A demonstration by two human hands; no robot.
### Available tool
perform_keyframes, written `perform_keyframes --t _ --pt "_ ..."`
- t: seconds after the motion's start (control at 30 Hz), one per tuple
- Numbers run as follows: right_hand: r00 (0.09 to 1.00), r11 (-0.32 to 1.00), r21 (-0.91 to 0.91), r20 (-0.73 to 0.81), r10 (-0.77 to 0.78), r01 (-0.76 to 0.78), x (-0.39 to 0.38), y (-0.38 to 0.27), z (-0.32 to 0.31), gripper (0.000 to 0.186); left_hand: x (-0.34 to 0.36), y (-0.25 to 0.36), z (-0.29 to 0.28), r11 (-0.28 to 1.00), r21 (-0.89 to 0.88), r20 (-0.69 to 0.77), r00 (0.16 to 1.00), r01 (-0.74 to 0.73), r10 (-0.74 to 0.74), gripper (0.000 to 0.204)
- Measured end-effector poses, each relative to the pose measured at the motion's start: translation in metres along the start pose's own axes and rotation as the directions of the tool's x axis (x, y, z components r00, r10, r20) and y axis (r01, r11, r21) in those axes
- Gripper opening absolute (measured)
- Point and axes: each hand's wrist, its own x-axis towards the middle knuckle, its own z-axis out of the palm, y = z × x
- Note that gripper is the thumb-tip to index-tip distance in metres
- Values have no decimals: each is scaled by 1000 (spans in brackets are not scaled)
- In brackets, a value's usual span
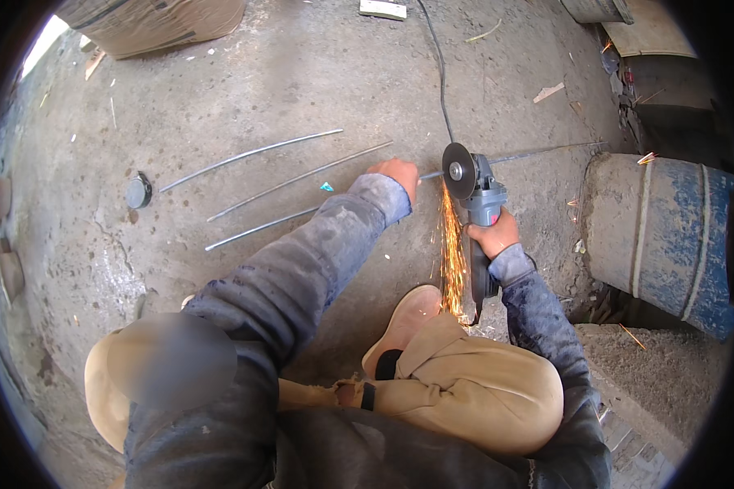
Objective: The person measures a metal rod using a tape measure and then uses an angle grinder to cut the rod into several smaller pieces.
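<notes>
My left hand (398, 175) is closed around a thin metal rod (538, 153) that runs off to the right along the concrete floor. An angle grinder (486, 200) is gripped in my right hand (496, 235). Its dark cutting disc (458, 171) meets the rod just right of my left hand. Orange sparks (451, 253) stream from that spot down toward my shoe (404, 326). Two loose rods, an upper one (253, 153) and a middle one (302, 180), lie to the left. A lower rod (261, 229) passes behind my left sleeve; I cannot tell whether it joins the held one.
A round tape measure (139, 191) lies left of the rods. The grinder's cord (442, 73) trails away over the floor (302, 98). A blue, dirt-covered barrel (661, 236) lies on the right. A brown sack (163, 24) stands at the far left, and a pale block (382, 9) lies at the back.
</notes>
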Motion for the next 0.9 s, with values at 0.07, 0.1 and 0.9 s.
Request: perform_keyframes --t 0.07,0.1,0.9 --pt "1000 996 89 9 0 -1 5 -2 -1 52 -1 1 0 1000 1 -6 1000 -7 7 27" --pt "1000 998 50 9 27 -28 5 -3 -1 52 -1 1 0 1000 2 -5 1000 -9 9 27" --pt "999 998 -54 -29 -16 14 -1 6 2 53 5 -4 -7 997 60 -12 998 -58 59 28"
